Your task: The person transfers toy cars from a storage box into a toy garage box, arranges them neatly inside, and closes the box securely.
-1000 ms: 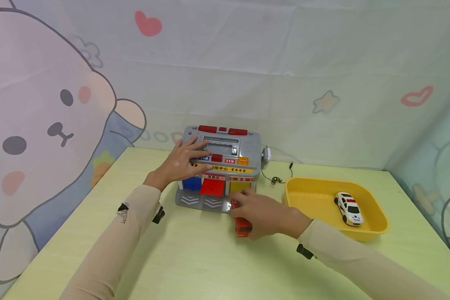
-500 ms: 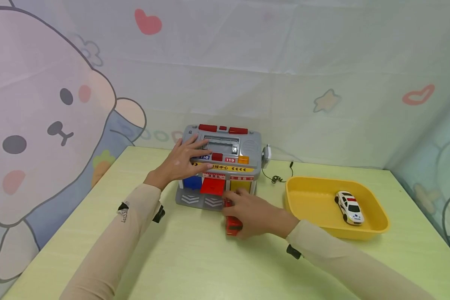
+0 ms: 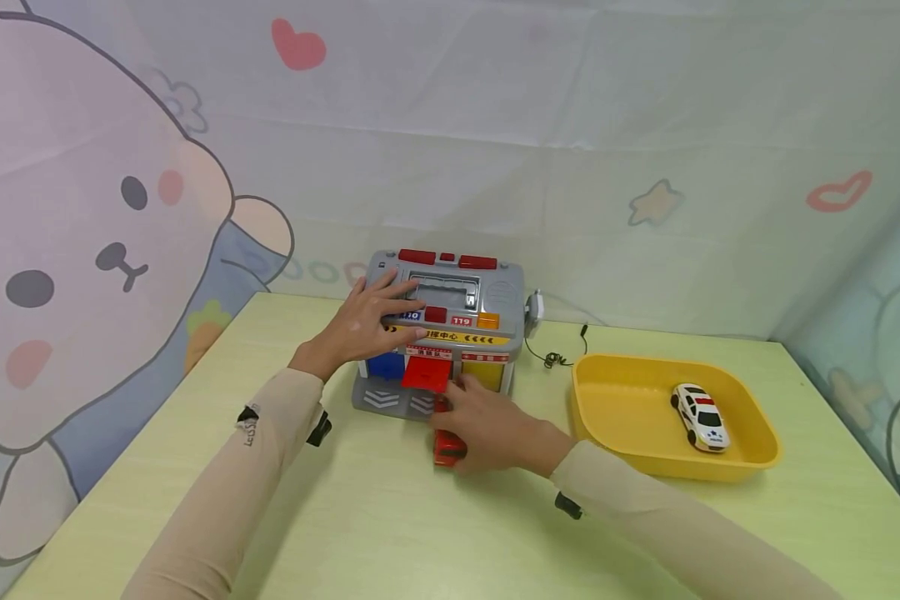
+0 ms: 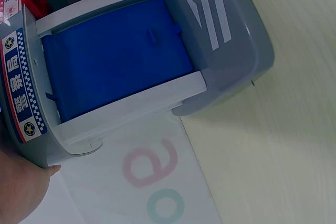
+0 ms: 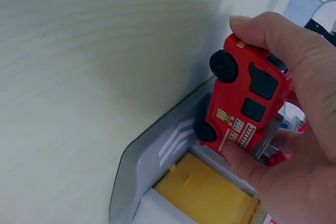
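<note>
A grey toy rescue station [image 3: 495, 292] stands near the back of the table. Its middle red door [image 3: 427, 373] is raised, while the blue door [image 4: 115, 61] and the yellow door [image 5: 205, 190] are down. My left hand [image 3: 367, 321] rests with spread fingers on the left part of the station's roof. In front of the middle bay, my right hand [image 3: 487, 427] grips a red toy fire truck [image 5: 241, 98] between thumb and fingers. One end of the truck is over the grey ramp, close to the bay's opening; my hand covers part of it in the head view.
To the right is a yellow tray [image 3: 592, 408] with a white toy police car [image 3: 701, 417] in it. A thin black cable [image 3: 551, 359] lies between station and tray. A printed cloth [image 3: 450, 125] hangs behind the table.
My right hand has moved left with the red fire truck, from in front of the yellow door to the middle bay. My left hand stays on the roof.
</note>
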Demonstrator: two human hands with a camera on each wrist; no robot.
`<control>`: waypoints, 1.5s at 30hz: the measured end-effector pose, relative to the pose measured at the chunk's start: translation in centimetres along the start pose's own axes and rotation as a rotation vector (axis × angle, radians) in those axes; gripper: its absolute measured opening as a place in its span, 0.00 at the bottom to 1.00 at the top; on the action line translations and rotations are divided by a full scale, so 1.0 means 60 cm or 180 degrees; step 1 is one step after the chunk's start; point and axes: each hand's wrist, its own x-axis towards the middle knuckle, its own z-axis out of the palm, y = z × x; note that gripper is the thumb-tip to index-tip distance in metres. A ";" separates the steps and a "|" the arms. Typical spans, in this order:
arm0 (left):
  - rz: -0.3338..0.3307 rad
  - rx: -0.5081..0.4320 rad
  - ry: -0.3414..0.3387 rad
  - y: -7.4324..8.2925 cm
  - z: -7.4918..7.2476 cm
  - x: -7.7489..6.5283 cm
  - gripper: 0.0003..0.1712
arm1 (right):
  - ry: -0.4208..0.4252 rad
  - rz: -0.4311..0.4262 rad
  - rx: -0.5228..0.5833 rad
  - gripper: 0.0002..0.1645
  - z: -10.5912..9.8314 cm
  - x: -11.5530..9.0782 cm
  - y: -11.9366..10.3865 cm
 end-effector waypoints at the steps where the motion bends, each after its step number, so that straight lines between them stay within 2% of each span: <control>1: 0.0002 -0.0001 0.0001 0.000 0.000 0.000 0.33 | 0.0016 -0.0010 -0.0021 0.33 0.001 0.002 -0.001; 8: -0.0010 -0.0008 0.0007 0.001 -0.002 0.001 0.33 | 0.0124 -0.0117 -0.0281 0.33 0.008 0.018 -0.007; 13: -0.0018 -0.0018 -0.0006 0.000 0.000 0.001 0.33 | 0.0318 -0.0231 -0.0454 0.32 0.015 0.029 -0.010; 23: -0.0032 -0.0016 -0.0010 0.000 0.005 0.002 0.33 | 0.0568 -0.0160 -0.0556 0.32 0.029 0.041 -0.014; 34: -0.0017 -0.0022 0.0014 0.002 0.001 0.000 0.33 | 0.0901 -0.0207 -0.0675 0.33 0.042 0.054 -0.010; 45: -0.0020 -0.0012 0.0016 0.002 0.001 0.000 0.33 | 0.0891 -0.0196 -0.0717 0.36 0.047 0.064 -0.004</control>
